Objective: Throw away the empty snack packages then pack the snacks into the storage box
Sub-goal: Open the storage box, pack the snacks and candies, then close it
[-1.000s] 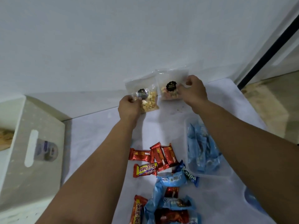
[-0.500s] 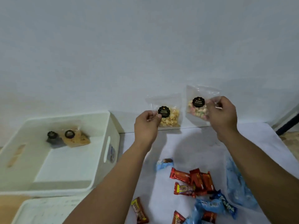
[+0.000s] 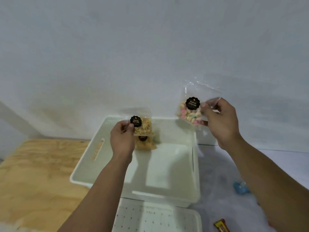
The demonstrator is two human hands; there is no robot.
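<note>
At centre frame we see the white storage box (image 3: 167, 164) with one clear snack bag (image 3: 145, 144) lying near its far wall. Our left hand (image 3: 122, 139) pinches a bag of pale nuts (image 3: 142, 124) over the box's far end. Our right hand (image 3: 220, 121), up right beyond the rim, pinches a bag of pastel biscuits (image 3: 190, 111). A perforated white lid (image 3: 157, 216) sits below the box; a blue wrapper (image 3: 240, 190) and a red-yellow bar (image 3: 221, 226) lie at lower right.
</note>
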